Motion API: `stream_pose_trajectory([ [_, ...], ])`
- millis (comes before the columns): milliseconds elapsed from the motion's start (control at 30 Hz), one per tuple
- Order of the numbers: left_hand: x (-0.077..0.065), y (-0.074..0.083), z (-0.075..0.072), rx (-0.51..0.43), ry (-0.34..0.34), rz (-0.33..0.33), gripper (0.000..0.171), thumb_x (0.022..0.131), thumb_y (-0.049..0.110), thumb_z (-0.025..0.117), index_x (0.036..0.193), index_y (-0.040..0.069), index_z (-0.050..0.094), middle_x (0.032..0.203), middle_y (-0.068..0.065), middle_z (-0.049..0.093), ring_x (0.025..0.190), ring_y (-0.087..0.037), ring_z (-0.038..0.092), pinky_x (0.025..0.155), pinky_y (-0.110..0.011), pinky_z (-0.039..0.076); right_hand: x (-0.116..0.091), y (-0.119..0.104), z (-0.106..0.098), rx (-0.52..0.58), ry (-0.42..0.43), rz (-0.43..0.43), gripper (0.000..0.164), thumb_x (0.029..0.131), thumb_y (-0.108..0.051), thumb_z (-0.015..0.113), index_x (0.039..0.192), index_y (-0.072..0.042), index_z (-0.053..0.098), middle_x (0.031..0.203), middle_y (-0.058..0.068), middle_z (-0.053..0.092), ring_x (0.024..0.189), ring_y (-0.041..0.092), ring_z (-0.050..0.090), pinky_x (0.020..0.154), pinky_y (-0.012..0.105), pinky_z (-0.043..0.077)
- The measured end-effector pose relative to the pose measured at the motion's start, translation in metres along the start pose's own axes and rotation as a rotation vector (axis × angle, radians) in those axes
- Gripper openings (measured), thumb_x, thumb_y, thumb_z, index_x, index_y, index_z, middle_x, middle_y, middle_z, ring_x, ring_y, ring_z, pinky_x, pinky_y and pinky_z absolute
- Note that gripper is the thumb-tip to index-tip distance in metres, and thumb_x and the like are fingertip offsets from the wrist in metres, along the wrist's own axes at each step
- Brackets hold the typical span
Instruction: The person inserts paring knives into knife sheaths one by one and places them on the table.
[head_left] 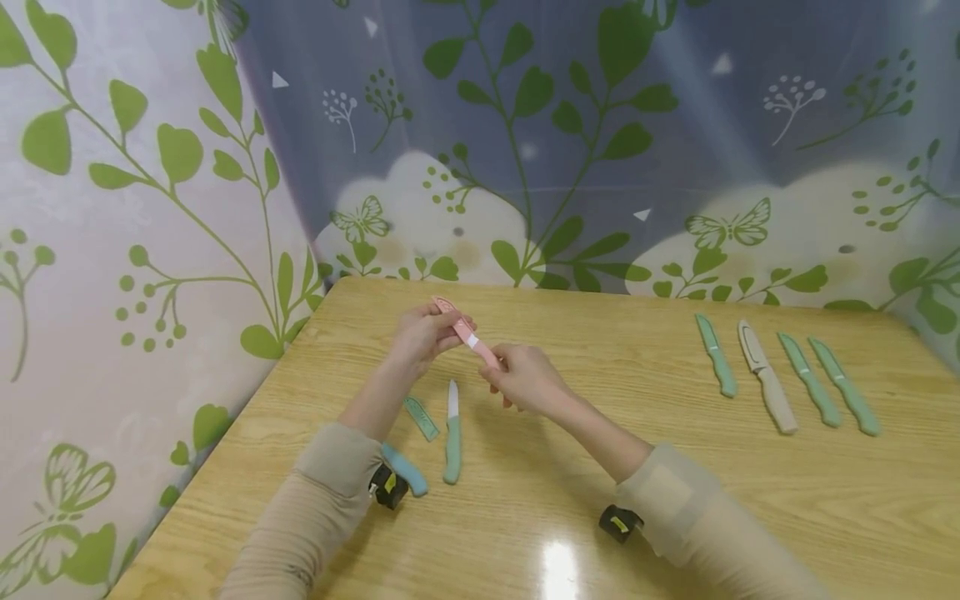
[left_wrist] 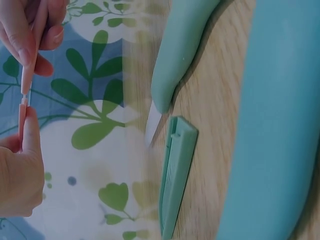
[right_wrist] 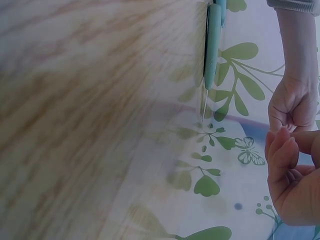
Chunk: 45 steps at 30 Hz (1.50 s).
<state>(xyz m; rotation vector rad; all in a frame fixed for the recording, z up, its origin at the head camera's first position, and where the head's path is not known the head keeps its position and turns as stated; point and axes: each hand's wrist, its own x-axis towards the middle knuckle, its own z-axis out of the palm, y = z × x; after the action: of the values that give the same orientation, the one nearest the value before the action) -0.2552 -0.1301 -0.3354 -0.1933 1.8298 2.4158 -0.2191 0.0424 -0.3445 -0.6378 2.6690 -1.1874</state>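
Observation:
A small pink knife spans both hands above the table in the head view. My left hand (head_left: 423, 337) grips its pink sheath (head_left: 444, 306). My right hand (head_left: 528, 379) holds the pink handle (head_left: 487, 356), and a short white stretch of blade (head_left: 472, 340) shows between sheath and handle. Seen from the left wrist, the handle (left_wrist: 28, 75) tapers to a narrow gap at the sheath (left_wrist: 22, 120). The knife is mostly hidden behind fingers in the right wrist view. Below the hands lie an unsheathed green knife (head_left: 453, 442) and a loose green sheath (head_left: 421, 418).
A blue handle (head_left: 405, 469) lies partly under the left forearm. Toward the right of the table (head_left: 570, 492) are several sheathed knives: green ones, such as this green knife (head_left: 716, 356), and a beige knife (head_left: 767, 379). Patterned cloth (head_left: 480, 208) hangs behind the table.

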Motion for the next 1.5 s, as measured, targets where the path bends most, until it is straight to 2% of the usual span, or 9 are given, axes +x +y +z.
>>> stream_pose_trajectory([
  [267,0.000,-0.003,0.005,0.001,-0.001,0.006,0.031,0.093,0.000,0.052,0.120,-0.015,0.046,0.093,-0.018,0.064,0.081,-0.019,0.067,0.077,-0.024,0.054,0.001,0.001,0.000,0.006,0.010,0.003,0.013,0.093,-0.015,0.057,0.095,-0.003,0.061,0.073,0.013,0.064,0.054,0.030,0.061,0.035,0.020,0.042],
  [367,-0.001,-0.003,0.006,-0.001,0.011,0.007,0.032,0.094,0.000,0.052,0.121,-0.014,0.046,0.100,-0.022,0.063,0.085,-0.021,0.067,0.077,-0.024,0.054,0.001,0.002,0.000,0.014,0.015,0.008,0.014,0.093,-0.015,0.057,0.097,-0.003,0.061,0.073,0.013,0.064,0.054,0.030,0.061,0.035,0.020,0.041],
  [533,-0.001,-0.004,0.009,-0.015,0.024,0.016,0.036,0.094,0.000,0.051,0.126,-0.014,0.042,0.113,-0.028,0.057,0.101,-0.030,0.062,0.079,-0.024,0.053,0.001,0.001,0.001,0.032,0.027,0.000,0.013,0.093,-0.015,0.056,0.095,-0.003,0.060,0.073,0.013,0.064,0.055,0.032,0.061,0.034,0.020,0.041],
  [700,-0.001,-0.005,0.009,-0.035,0.037,0.013,0.036,0.094,-0.001,0.050,0.126,-0.015,0.041,0.114,-0.029,0.055,0.105,-0.032,0.059,0.079,-0.025,0.053,0.001,0.001,0.002,0.037,0.017,-0.007,0.015,0.094,-0.015,0.054,0.095,-0.001,0.060,0.074,0.014,0.064,0.056,0.035,0.061,0.034,0.019,0.039],
  [933,-0.004,-0.004,0.001,0.001,-0.005,-0.014,0.034,0.094,0.003,0.051,0.124,-0.013,0.044,0.116,-0.028,0.056,0.091,-0.023,0.066,0.079,-0.026,0.054,0.003,0.008,-0.001,0.000,-0.010,-0.036,0.019,0.094,-0.020,0.055,0.095,-0.002,0.061,0.071,0.014,0.063,0.053,0.031,0.060,0.035,0.021,0.043],
  [1100,-0.005,-0.004,-0.005,0.011,-0.020,-0.024,0.030,0.093,0.001,0.052,0.119,-0.014,0.047,0.093,-0.020,0.065,0.076,-0.017,0.067,0.077,-0.028,0.054,0.005,0.013,-0.003,-0.023,-0.052,-0.072,0.018,0.092,-0.021,0.060,0.095,-0.003,0.060,0.067,0.010,0.060,0.049,0.020,0.057,0.037,0.023,0.045],
  [1200,-0.003,-0.003,-0.008,0.014,-0.033,-0.023,0.032,0.093,0.000,0.051,0.120,-0.015,0.045,0.081,-0.011,0.065,0.073,-0.016,0.066,0.076,-0.027,0.055,0.006,0.013,-0.003,-0.068,-0.056,-0.089,0.019,0.091,-0.022,0.061,0.096,-0.004,0.060,0.063,0.005,0.057,0.047,0.012,0.051,0.038,0.020,0.040],
  [1333,-0.003,-0.002,-0.012,0.044,-0.049,-0.023,0.027,0.093,0.001,0.052,0.116,-0.013,0.047,0.077,-0.009,0.064,0.070,-0.015,0.066,0.074,-0.027,0.056,0.005,0.013,-0.004,-0.184,-0.028,-0.115,0.021,0.091,-0.026,0.060,0.092,-0.006,0.061,0.060,-0.001,0.053,0.048,0.009,0.045,0.040,0.019,0.033],
  [1500,-0.006,-0.001,-0.018,0.147,-0.048,-0.015,0.013,0.092,0.006,0.055,0.101,-0.005,0.054,0.076,-0.006,0.065,0.070,-0.015,0.066,0.074,-0.028,0.056,0.004,0.014,-0.008,-0.309,-0.012,-0.128,0.019,0.090,-0.028,0.061,0.086,-0.009,0.062,0.062,-0.002,0.053,0.052,0.011,0.045,0.044,0.022,0.035],
])
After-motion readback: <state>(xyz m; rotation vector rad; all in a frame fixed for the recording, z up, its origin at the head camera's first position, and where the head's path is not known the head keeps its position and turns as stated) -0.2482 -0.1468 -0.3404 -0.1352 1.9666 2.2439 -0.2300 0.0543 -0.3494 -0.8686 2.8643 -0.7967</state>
